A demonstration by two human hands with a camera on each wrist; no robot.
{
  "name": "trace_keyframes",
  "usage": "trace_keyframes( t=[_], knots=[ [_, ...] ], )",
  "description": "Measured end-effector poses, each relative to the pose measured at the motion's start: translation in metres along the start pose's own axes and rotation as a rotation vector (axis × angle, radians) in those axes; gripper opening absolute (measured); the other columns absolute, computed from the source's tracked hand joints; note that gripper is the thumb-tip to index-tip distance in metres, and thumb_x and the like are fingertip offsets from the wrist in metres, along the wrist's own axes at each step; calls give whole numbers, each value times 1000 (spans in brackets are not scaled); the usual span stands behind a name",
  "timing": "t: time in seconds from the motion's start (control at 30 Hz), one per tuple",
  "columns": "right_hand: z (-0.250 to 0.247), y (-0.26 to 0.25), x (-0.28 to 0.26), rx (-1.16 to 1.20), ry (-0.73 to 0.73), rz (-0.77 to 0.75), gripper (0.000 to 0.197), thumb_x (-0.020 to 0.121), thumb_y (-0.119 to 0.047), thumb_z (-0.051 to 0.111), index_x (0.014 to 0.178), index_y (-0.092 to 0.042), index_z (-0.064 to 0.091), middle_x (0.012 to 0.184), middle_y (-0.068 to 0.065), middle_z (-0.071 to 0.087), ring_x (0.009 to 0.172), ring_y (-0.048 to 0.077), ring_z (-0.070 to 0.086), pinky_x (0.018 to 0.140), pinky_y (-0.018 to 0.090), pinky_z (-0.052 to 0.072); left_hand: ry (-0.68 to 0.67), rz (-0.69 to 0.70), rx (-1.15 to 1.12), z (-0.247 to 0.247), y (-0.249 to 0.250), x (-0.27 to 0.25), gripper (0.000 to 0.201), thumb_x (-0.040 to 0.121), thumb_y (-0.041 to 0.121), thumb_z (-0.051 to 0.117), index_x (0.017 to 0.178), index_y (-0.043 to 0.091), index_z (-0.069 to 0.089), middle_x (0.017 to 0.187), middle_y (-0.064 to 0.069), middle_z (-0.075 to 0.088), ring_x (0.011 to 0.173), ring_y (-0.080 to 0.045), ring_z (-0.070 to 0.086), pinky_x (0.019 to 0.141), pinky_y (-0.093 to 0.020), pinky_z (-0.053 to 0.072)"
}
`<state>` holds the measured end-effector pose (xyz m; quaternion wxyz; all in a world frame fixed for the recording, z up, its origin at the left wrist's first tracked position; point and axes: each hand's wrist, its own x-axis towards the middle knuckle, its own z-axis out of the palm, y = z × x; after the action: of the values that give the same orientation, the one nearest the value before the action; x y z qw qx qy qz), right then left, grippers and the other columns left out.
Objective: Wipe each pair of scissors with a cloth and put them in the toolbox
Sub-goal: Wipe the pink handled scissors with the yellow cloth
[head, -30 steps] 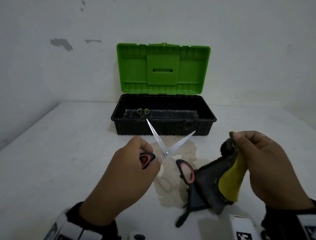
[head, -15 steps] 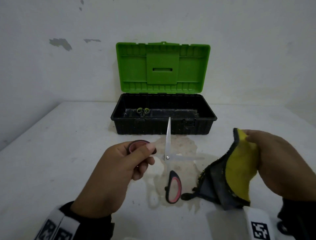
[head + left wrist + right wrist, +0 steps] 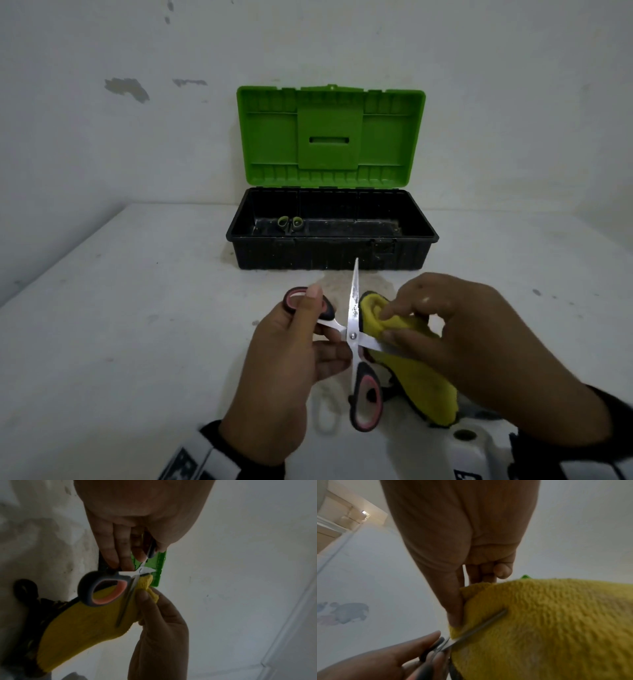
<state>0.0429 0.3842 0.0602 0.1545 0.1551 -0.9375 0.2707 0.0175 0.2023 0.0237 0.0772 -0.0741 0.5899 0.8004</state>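
A pair of scissors [image 3: 353, 310] with black and pink handles is held wide open above the table. My left hand [image 3: 294, 356] grips its upper handle loop [image 3: 301, 299]; the other loop [image 3: 365, 397] hangs down free. My right hand [image 3: 455, 339] pinches a yellow cloth [image 3: 414, 377] with a dark backing around the sideways blade, right next to the pivot. In the left wrist view the cloth [image 3: 89, 626] lies behind that blade [image 3: 126, 601]. A black toolbox [image 3: 332, 255] with its green lid [image 3: 330, 137] raised stands behind, holding green-handled scissors [image 3: 289, 222].
The toolbox stands on a white table [image 3: 120, 325] against a white wall. A wet, stained patch [image 3: 342, 282] marks the table between the toolbox and my hands. Bare table surface extends left and right of the box.
My right hand has moved left with the cloth and now pinches it onto the sideways blade. The scissors have stayed wide open in my left hand.
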Motion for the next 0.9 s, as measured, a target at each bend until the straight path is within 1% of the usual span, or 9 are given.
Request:
trace_keyframes(
  t=[0.17, 0.27, 0.33, 0.4, 0.5, 0.6, 0.67, 0.8, 0.9],
  knots=[
    [16, -5, -1, -97, 21, -185, 20, 77, -31, 77, 96, -37, 77, 86, -18, 69, 75, -1, 60, 69, 9, 44, 5, 25, 31, 8, -4, -5, 41, 95, 48, 46, 91, 12, 65, 69, -8, 66, 61, -26, 69, 62, -40, 61],
    [23, -6, -2, -52, 110, -157, 22, 75, -34, 73, 96, -35, 75, 87, -18, 71, 75, 0, 59, 68, 16, 49, -5, 63, 60, 10, -4, -6, 39, 96, 47, 46, 90, 12, 63, 72, -12, 64, 60, -24, 66, 63, -41, 62],
    [27, -5, -2, -22, 154, -152, 17, 77, -32, 75, 93, -33, 75, 91, -16, 68, 77, -3, 58, 70, 8, 47, -21, 80, 63, 11, -2, -7, 36, 96, 44, 46, 89, 13, 63, 70, -11, 64, 59, -23, 67, 60, -40, 61],
    [28, -5, -2, 34, 157, -111, 12, 80, -33, 76, 91, -35, 73, 104, -15, 60, 85, -4, 58, 72, 3, 45, -28, 104, 63, 11, -1, -7, 31, 96, 43, 46, 89, 17, 63, 70, -11, 66, 60, -24, 69, 55, -36, 60],
    [29, -5, -1, 134, 115, -5, 10, 78, -35, 73, 87, -40, 70, 119, -20, 53, 99, -3, 56, 74, 8, 45, -20, 174, 119, 8, -3, -6, 31, 95, 46, 44, 90, 21, 62, 69, -9, 68, 59, -24, 69, 46, -27, 50],
    [29, -4, -3, 229, 67, 28, 12, 83, -24, 75, 85, -35, 69, 99, -22, 65, 94, -1, 60, 75, 8, 44, -2, 246, 221, 7, -6, -6, 38, 87, 58, 39, 83, 26, 60, 66, -5, 65, 59, -28, 65, 48, -26, 50],
    [30, -2, -3, 214, 91, 30, 18, 85, -22, 74, 84, -38, 67, 93, -24, 66, 89, -3, 61, 74, 5, 43, 14, 292, 276, 6, -7, -5, 40, 79, 65, 36, 80, 32, 60, 69, 0, 63, 58, -22, 61, 51, -26, 50],
    [23, -2, -6, 184, 193, -2, 22, 85, -26, 70, 89, -45, 61, 102, -28, 62, 90, -9, 59, 72, 0, 40, -8, 323, 276, 5, -5, -6, 39, 81, 64, 37, 78, 32, 58, 67, 3, 62, 57, -18, 58, 52, -21, 43],
    [16, -5, -10, 172, 204, -27, 21, 80, -35, 69, 95, -44, 58, 106, -27, 61, 93, -9, 59, 74, 0, 41, -4, 269, 209, 3, -3, -4, 36, 92, 53, 40, 86, 23, 59, 74, -12, 68, 62, -26, 67, 49, -20, 44]
  ],
)
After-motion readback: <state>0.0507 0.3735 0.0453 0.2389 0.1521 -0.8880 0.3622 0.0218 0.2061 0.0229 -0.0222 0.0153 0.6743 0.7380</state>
